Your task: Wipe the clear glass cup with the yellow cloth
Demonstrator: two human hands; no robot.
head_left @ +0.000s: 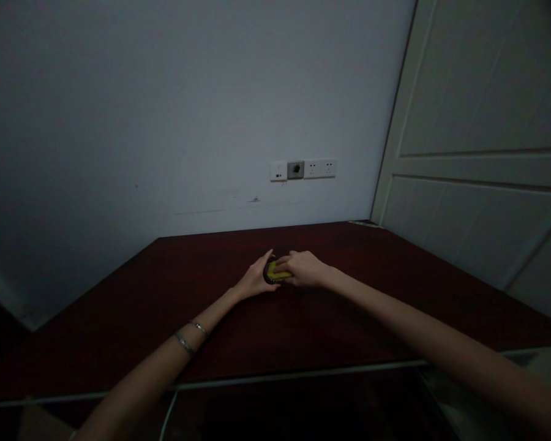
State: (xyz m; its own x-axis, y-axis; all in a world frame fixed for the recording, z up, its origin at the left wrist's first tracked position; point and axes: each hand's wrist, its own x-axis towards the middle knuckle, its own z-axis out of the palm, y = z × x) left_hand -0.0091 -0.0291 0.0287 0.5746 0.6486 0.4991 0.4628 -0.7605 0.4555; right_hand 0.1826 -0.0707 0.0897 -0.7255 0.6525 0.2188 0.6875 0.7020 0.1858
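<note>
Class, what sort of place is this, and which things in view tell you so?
Probably a room in a home, perhaps a bedroom or study: a dark red tabletop stands near a plain pale wall with white sockets, beside white panelling.

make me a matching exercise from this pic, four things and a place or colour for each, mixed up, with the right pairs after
Things:
1. bangles
2. tabletop
3. sockets
4. yellow and dark object

Places and colours:
A. between left hand and right hand
B. on the wall
C. around the left forearm
D. dark red

Pairs: 1-C, 2-D, 3-B, 4-A
</note>
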